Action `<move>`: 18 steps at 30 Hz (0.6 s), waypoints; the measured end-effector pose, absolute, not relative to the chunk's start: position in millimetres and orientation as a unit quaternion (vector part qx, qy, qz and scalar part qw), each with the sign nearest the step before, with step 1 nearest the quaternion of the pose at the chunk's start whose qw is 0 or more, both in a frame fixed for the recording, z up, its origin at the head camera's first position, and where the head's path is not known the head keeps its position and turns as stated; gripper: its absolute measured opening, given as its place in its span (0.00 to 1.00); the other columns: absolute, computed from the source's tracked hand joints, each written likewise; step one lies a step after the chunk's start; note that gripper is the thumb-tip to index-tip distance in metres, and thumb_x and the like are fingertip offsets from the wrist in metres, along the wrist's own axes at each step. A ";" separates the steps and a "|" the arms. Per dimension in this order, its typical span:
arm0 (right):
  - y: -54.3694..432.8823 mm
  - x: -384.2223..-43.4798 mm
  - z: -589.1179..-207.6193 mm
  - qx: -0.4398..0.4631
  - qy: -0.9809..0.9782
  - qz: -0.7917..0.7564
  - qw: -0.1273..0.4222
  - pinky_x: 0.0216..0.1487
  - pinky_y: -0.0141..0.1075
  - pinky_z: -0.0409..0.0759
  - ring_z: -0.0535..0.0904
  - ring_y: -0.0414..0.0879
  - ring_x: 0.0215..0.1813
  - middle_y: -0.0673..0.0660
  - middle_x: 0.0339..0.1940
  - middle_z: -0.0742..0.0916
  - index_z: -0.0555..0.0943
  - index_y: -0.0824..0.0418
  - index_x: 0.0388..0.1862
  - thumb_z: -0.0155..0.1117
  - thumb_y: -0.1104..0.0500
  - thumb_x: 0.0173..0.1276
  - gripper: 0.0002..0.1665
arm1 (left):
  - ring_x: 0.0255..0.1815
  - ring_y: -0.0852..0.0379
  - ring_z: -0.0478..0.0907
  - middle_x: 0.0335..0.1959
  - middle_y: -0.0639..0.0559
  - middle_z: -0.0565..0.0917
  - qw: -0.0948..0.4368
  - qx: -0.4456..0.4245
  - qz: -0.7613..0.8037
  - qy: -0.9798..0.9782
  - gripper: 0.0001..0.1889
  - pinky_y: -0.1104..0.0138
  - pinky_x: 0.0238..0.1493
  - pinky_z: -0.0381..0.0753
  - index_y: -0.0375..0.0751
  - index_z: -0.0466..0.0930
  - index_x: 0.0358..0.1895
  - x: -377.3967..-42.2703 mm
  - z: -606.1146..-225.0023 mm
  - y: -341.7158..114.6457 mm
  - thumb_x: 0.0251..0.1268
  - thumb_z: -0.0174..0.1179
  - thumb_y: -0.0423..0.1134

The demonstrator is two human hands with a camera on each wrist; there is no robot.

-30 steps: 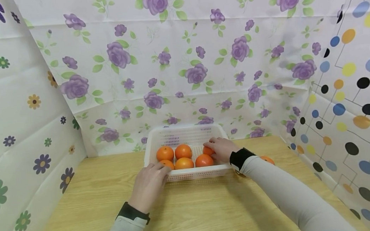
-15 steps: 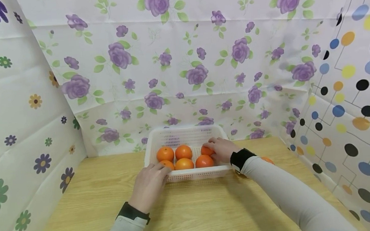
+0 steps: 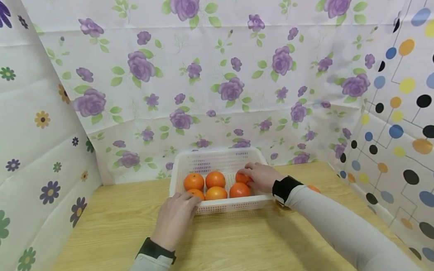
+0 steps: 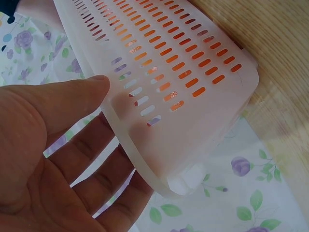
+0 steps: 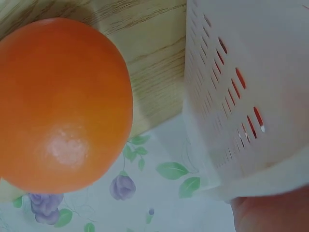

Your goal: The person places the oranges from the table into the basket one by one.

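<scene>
A white perforated plastic basket (image 3: pixel 221 206) holds several oranges in two rows. My left hand (image 3: pixel 175 217) grips its front left rim. In the left wrist view, the thumb (image 4: pixel 91 89) lies on the outer wall side and the fingers reach over the rim to the inside. My right hand (image 3: pixel 263 176) reaches over the basket's right side, its fingers curled on the orange (image 3: pixel 242 177) at the back right and partly covering it. Just in front of that sits another orange (image 3: pixel 239 189). The front left orange (image 3: pixel 196 193) is partly hidden by my left fingers.
Outside the basket, to its right, an orange (image 5: pixel 67 108) lies on the wooden table (image 3: pixel 224 247), mostly behind my right forearm in the head view. A flowered sheet (image 3: pixel 206 78) hangs behind the basket, with patterned sheets at left and right.
The orange under my right fingers has shifted slightly left in the basket since the earliest frame. My left hand stays on the rim.
</scene>
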State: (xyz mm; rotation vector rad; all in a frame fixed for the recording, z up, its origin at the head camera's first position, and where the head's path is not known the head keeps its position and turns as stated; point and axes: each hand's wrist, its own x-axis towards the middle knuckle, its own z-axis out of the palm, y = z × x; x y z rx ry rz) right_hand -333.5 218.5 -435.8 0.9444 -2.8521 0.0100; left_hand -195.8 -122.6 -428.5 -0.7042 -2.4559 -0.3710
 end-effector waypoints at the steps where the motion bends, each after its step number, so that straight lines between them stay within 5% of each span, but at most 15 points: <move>1: 219.5 -333.0 -435.3 0.316 -0.946 0.003 0.071 0.63 0.54 0.86 0.83 0.60 0.60 0.62 0.65 0.84 0.84 0.54 0.73 0.74 0.55 0.79 0.26 | 0.38 0.52 0.84 0.44 0.52 0.92 0.277 -0.263 -0.138 -0.914 0.12 0.57 0.39 0.85 0.49 0.93 0.45 -195.9 -428.7 -122.6 0.61 0.82 0.33; 18: 221.4 -307.2 -413.8 0.301 -0.951 0.016 0.065 0.72 0.59 0.79 0.81 0.63 0.70 0.63 0.73 0.83 0.81 0.55 0.78 0.76 0.54 0.79 0.32 | 0.39 0.51 0.84 0.44 0.52 0.92 0.275 -0.262 -0.136 -0.915 0.11 0.57 0.40 0.85 0.48 0.93 0.45 -197.0 -428.0 -122.3 0.62 0.82 0.32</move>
